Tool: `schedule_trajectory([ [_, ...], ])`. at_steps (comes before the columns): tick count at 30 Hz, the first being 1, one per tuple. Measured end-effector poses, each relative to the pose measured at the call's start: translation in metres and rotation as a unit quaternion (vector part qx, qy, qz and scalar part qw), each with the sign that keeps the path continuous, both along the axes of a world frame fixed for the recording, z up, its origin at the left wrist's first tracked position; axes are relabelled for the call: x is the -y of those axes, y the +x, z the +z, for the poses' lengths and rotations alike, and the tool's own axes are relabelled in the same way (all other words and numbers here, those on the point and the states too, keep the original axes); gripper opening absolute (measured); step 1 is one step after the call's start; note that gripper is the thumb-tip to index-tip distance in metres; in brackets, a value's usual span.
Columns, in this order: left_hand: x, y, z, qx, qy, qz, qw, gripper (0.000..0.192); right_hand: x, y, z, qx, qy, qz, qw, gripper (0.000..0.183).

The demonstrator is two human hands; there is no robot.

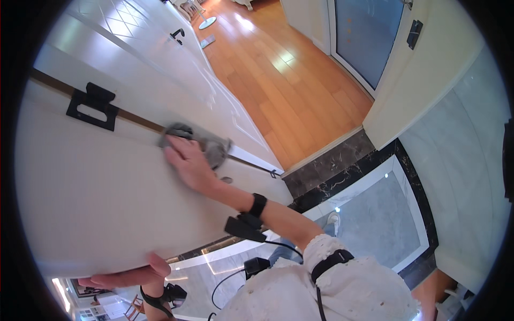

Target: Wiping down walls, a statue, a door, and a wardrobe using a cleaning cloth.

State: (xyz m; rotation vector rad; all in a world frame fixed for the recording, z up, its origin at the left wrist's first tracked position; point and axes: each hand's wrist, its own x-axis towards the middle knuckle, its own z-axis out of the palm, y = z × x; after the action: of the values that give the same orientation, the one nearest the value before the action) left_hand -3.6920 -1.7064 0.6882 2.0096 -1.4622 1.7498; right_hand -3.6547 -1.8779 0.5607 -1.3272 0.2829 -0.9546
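My right hand [192,164] presses a grey cloth [217,151] against a white door-frame panel [108,192], where a narrow brown groove runs along the panel. Cloth and fingers are slightly blurred, and part of the cloth is hidden under the hand. A black metal strike plate [92,110] with a slot sits in the panel, to the left of the cloth. Down at the lower left, my left hand [128,277] lies along the panel's edge, fingers stretched out and thumb raised apart; no object shows in it.
Beyond the panel is a glossy white door [160,76] with a black handle [177,35]. A dark stone threshold [329,164] divides the wooden floor [289,92] from grey tiles [373,216]. A frosted glass door [367,36] stands far right. Cables hang from my wrist straps.
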Motion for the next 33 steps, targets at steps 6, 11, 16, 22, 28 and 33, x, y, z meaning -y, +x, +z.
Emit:
schedule_trajectory([
  [6,-0.012,0.015,0.007,0.192,0.081,0.073,0.975,0.073,-0.013,-0.005,-0.048,0.022,-0.068,0.010,0.997,0.037],
  [11,0.022,0.008,-0.015,0.163,-0.026,0.026,0.986,0.076,-0.029,-0.016,-0.249,-0.327,0.042,0.033,0.944,0.044],
  [16,0.036,0.010,-0.014,0.179,-0.019,0.034,0.983,0.071,-0.034,-0.018,-0.342,-0.459,0.190,-0.001,0.868,0.054],
  [22,0.028,0.006,-0.006,0.190,-0.058,0.043,0.979,0.068,-0.058,-0.024,-0.273,-0.489,0.217,0.010,0.845,0.048],
  [28,0.002,0.028,-0.010,0.167,-0.066,-0.024,0.984,0.067,-0.042,-0.037,-0.017,-0.090,-0.062,-0.050,0.993,0.041],
  [33,-0.002,0.020,-0.007,0.053,-0.144,-0.101,0.983,0.070,-0.053,-0.086,0.083,0.180,-0.212,0.022,0.960,0.046],
])
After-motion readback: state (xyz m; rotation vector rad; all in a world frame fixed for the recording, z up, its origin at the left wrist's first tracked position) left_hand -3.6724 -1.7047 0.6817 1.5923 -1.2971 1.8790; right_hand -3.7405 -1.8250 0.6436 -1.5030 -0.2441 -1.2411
